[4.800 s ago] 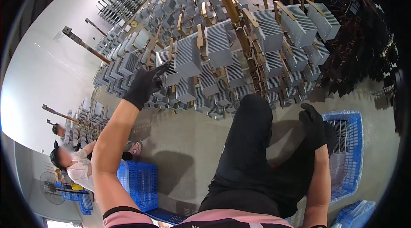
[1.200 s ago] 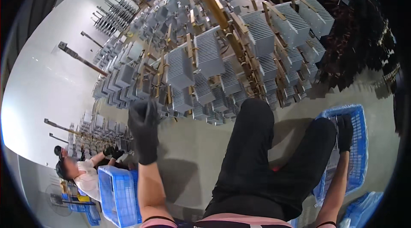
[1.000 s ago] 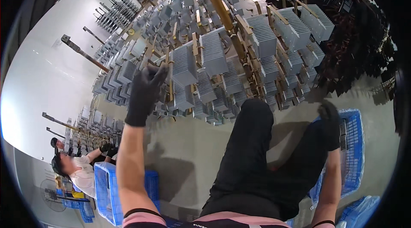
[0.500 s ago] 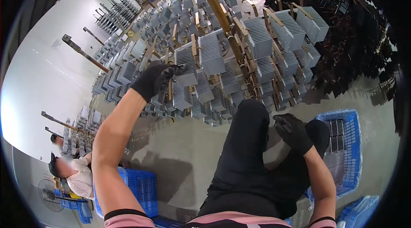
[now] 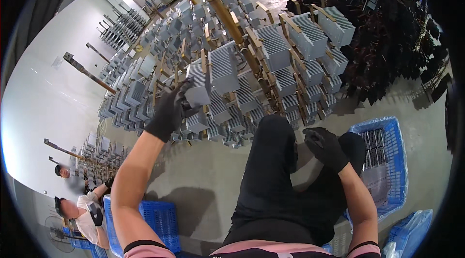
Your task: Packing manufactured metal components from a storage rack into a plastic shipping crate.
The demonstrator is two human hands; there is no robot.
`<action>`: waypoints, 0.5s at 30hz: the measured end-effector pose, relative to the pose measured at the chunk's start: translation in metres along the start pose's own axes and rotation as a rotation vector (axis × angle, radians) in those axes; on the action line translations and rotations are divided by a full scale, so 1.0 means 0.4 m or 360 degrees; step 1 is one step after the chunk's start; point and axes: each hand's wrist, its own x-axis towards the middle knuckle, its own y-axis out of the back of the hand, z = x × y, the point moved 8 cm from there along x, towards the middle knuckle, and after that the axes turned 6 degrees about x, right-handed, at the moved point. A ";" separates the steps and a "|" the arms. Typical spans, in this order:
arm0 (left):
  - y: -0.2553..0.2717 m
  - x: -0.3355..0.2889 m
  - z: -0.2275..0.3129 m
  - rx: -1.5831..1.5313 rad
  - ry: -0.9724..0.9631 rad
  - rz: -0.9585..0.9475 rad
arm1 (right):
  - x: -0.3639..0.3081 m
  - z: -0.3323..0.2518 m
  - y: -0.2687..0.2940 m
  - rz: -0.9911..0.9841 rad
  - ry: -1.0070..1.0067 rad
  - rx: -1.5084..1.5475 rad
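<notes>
My left hand (image 5: 170, 105), in a black glove, grips the left side of a grey finned metal heat sink (image 5: 198, 92) at the near left of a hanging rack (image 5: 248, 57). Its fingertips press on the fins; the thumb side is partly hidden. Another, larger heat sink (image 5: 224, 70) hangs right beside it, and several more hang below. Whether the gripped one still touches its hook, I cannot tell. My right hand (image 5: 327, 147), also black-gloved, rests near my right knee with its fingers curled in and nothing visible in them.
A lined blue basket (image 5: 401, 161) holding finned parts stands at my right. Another blue basket (image 5: 162, 221) is at lower left, near a co-worker (image 5: 85, 214). Behind stand more loaded racks (image 5: 131, 86). Dark hanging parts (image 5: 373, 40) fill the far right.
The whole view has shifted slightly. My left hand has moved lower along the side of the heat sink, which now shows at a different tilt. The right hand stays by the knee.
</notes>
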 end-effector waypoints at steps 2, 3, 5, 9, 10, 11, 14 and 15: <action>0.008 -0.016 -0.019 -0.0144 -0.0022 -0.0030 | -0.004 -0.010 0.001 0.0000 -0.0020 0.0020; 0.008 -0.033 -0.041 -0.0147 -0.0016 -0.0033 | -0.005 -0.033 -0.003 -0.0032 0.0099 -0.0109; 0.008 -0.102 -0.014 0.0942 -0.0760 0.0228 | -0.013 -0.081 -0.016 -0.0090 0.0323 -0.0371; -0.098 -0.252 -0.120 0.1338 -0.1062 0.0582 | -0.047 -0.133 -0.011 -0.0241 0.0012 -0.0068; -0.185 -0.276 -0.131 0.2049 -0.1131 0.0667 | -0.059 -0.147 0.000 -0.0277 -0.0077 0.0086; -0.238 -0.317 -0.182 0.2134 -0.1270 0.0667 | -0.064 -0.167 0.007 -0.0288 -0.0165 0.0254; -0.409 -0.332 -0.175 0.1614 -0.1420 0.0400 | -0.062 -0.239 -0.015 -0.0159 0.0071 0.0434; -0.458 -0.328 -0.143 0.1117 -0.1286 0.0310 | -0.067 -0.247 -0.012 -0.0096 0.0111 0.0365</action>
